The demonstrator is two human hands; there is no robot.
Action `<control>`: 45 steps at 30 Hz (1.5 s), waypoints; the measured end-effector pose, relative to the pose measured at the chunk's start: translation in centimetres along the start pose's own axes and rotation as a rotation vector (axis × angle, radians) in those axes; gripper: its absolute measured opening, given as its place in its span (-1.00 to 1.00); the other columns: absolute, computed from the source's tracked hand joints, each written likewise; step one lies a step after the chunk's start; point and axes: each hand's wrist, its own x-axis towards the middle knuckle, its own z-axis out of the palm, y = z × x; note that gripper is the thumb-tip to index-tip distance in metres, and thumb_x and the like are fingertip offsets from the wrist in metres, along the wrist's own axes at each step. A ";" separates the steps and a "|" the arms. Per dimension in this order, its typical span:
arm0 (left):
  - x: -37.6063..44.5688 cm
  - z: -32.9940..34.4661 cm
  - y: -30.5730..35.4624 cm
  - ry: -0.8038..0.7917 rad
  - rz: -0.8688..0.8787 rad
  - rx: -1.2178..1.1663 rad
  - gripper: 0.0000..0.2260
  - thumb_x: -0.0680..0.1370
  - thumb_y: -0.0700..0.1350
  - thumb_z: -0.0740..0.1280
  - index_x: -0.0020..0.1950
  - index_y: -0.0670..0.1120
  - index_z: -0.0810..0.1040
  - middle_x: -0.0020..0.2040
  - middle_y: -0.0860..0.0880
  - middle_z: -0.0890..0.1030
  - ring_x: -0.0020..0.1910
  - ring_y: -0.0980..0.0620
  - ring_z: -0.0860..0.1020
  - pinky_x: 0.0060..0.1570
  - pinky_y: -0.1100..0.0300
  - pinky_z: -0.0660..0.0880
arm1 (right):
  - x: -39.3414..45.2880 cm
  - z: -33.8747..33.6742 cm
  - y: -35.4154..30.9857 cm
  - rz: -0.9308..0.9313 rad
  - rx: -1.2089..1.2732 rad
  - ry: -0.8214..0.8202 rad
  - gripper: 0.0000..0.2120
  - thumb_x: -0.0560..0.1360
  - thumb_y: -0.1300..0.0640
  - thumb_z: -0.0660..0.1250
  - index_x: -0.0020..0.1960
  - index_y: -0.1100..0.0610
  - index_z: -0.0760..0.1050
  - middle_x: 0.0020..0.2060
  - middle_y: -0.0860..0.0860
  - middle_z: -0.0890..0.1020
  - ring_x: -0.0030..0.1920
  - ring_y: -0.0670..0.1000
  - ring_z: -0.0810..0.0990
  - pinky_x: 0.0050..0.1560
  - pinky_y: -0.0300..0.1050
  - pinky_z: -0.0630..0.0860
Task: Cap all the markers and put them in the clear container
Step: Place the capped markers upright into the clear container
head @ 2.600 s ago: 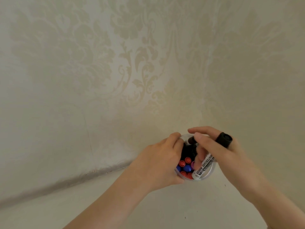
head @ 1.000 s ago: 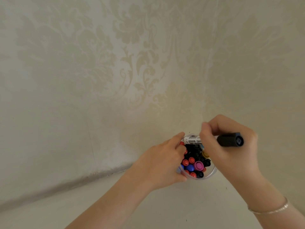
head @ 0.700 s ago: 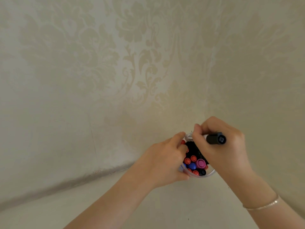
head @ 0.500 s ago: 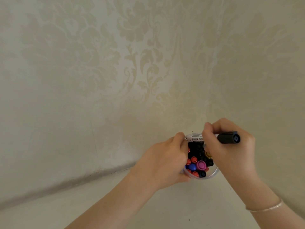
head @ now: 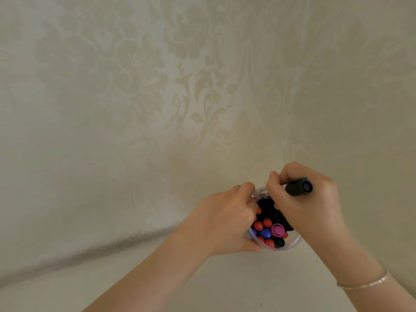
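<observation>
A round clear container (head: 290, 245) stands on the pale surface near the wall corner. Several capped markers (head: 267, 230) stand inside it, showing red, blue, purple and black caps. My left hand (head: 225, 221) wraps round the container's left side and holds it. My right hand (head: 310, 206) is over the container's far right rim and grips a black-capped marker (head: 298, 188). That marker lies almost level, cap end pointing right, its white barrel reaching into the container's far edge. My right hand hides part of the barrel.
A cream wall with a damask pattern (head: 202, 97) rises just behind the container, and a second wall (head: 360, 109) closes in on the right. The pale surface (head: 225, 284) runs toward me. A thin bracelet (head: 362, 283) sits on my right wrist.
My right hand has turned the black-capped marker from a steep tilt to nearly level at the container's far rim. My left hand has stayed on the container.
</observation>
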 end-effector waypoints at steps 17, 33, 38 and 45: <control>0.0 0.2 -0.3 0.030 0.000 -0.050 -0.40 0.40 0.23 0.42 0.29 -0.13 0.49 0.26 -0.03 0.41 0.13 0.01 0.48 0.01 0.10 0.54 | -0.3 0.1 -0.1 0.040 -0.431 -0.494 -0.43 0.42 -0.35 -0.15 0.11 -0.04 0.41 0.10 -0.16 0.41 0.13 -0.09 0.36 0.12 -0.25 0.13; 0.4 0.1 -0.8 -0.028 -0.034 -0.064 -0.41 0.42 0.23 0.40 0.32 -0.09 0.47 0.33 0.01 0.31 0.21 0.04 0.41 0.10 0.10 0.48 | 1.7 -0.5 1.6 0.416 0.138 -0.693 -0.73 0.46 0.29 0.33 -0.02 -0.05 0.62 -0.14 -0.15 0.69 -0.05 -0.13 0.65 0.01 -0.17 0.57; 0.4 0.1 -1.3 -0.024 -0.051 -0.067 -0.39 0.40 0.26 0.41 0.31 -0.08 0.48 0.30 0.02 0.34 0.19 0.03 0.45 0.10 0.06 0.50 | 2.2 -0.4 0.9 0.499 0.187 -0.703 -0.78 0.52 0.20 0.28 0.02 -0.05 0.63 -0.09 -0.15 0.68 -0.03 -0.14 0.63 0.00 -0.25 0.55; 0.1 0.1 -1.0 -0.009 -0.041 -0.072 -0.40 0.42 0.25 0.39 0.32 -0.09 0.47 0.33 0.01 0.32 0.21 0.02 0.44 0.10 0.08 0.49 | 2.3 -0.8 1.1 0.601 0.263 -0.706 -0.74 0.56 0.27 0.22 0.06 0.04 0.64 -0.05 -0.06 0.69 0.01 -0.07 0.64 0.09 -0.17 0.54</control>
